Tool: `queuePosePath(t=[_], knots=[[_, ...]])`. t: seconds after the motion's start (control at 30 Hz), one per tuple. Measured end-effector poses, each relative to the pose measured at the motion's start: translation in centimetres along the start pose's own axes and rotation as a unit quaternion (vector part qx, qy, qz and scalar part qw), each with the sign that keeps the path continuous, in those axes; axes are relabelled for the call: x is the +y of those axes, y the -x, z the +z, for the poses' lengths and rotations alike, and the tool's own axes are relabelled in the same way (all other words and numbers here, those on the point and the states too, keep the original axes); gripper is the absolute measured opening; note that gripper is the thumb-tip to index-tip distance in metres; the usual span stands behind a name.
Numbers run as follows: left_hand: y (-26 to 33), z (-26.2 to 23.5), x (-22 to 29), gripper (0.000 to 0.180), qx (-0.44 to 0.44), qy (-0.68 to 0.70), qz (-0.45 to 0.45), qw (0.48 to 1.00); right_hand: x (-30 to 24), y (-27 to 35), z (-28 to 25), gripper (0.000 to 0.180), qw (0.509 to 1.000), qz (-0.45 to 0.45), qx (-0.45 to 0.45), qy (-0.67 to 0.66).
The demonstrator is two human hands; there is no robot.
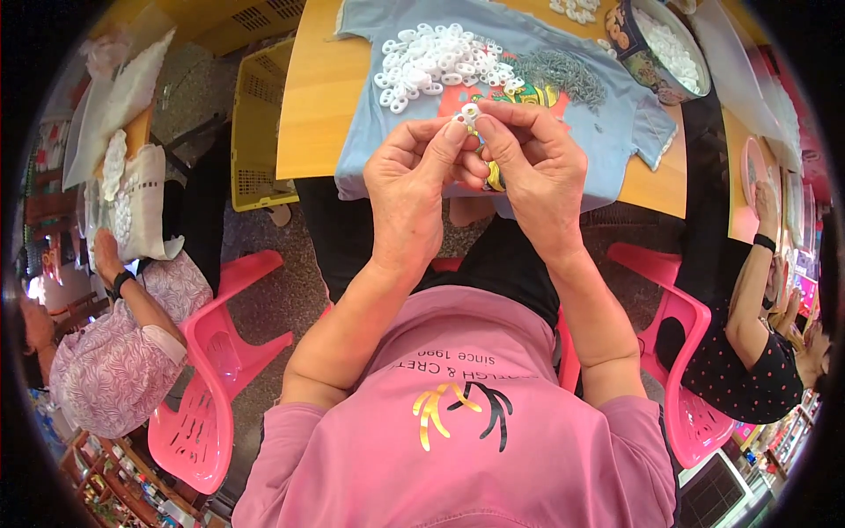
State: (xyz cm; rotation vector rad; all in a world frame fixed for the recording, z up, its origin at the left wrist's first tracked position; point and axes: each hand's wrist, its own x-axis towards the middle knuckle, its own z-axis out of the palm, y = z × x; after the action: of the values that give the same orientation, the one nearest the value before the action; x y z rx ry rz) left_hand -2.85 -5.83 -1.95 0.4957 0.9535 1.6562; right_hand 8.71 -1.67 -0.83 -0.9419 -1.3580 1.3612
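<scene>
My left hand point(409, 180) and my right hand point(539, 167) meet over the near edge of the table. Fingertips and thumbs of both are closed on a small white plastic piece with holes point(470, 112), partly hidden by the fingers. Just beyond them, a heap of similar white oval pieces point(436, 57) lies on a light blue T-shirt point(365, 119) spread over the tabletop. Right of that heap is a pile of small grey metal parts point(563, 77), too fine to tell exactly. The shirt has a red, yellow and green print under my hands.
A round patterned tin point(635, 60) with more white pieces stands at the table's right point(664, 189). A yellow plastic crate point(257, 132) is to the left. Pink chairs point(207, 387) flank me, and a person point(123, 361) works left, another point(748, 352) right.
</scene>
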Motion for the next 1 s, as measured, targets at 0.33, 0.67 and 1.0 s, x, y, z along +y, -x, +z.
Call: queuePosePath(t=[0.33,0.67,1.0], knots=[[-0.2,-0.2,-0.5,0.016,0.019,-0.012,0.01,1.0,1.3,0.2,0.5,0.015,0.999,0.01,0.007,-0.037],[-0.7,-1.1,-1.6,0.036,-0.072,-0.097,0.086,0.989,-0.2,-0.4,-0.2,0.045,0.979,0.106,-0.067,-0.159],[-0.8,-1.2,-1.9,0.039,-0.177,0.066,0.058,0.98,-0.4,0.1,0.2,0.063,0.963,0.105,-0.101,-0.225]])
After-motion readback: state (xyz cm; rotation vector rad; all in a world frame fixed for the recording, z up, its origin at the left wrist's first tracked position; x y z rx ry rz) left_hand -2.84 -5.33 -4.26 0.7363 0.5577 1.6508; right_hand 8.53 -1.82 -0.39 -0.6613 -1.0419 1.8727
